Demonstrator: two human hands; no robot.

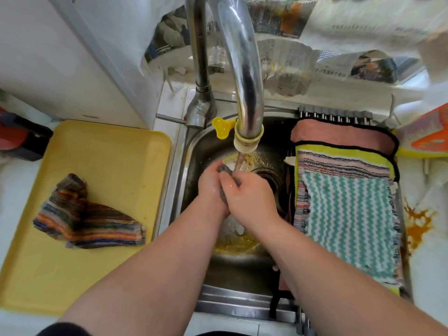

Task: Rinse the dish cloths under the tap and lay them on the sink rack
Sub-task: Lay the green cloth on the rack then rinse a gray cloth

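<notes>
Over the sink bowl [194,151] my left hand [210,184] and my right hand [247,192] squeeze a small grey cloth [225,170] between them, most of it hidden by the fingers. Water runs from the chrome tap [247,98] onto the cloth. On the sink rack [337,115] at the right lie several cloths: a pink one [339,135], a yellow-edged one [339,154], a thin-striped one [339,167] and a green-and-white zigzag one [349,221] on top. A dark multicoloured striped cloth [84,217] lies crumpled on the yellow tray [101,151] at the left.
The sink bottom holds yellowish residue around the drain [269,175]. A yellow valve handle [221,127] sticks out beside the spout. Newspaper [286,66] lines the wall behind. An orange stain [417,226] marks the counter at the right, near an orange-and-yellow packet [429,137].
</notes>
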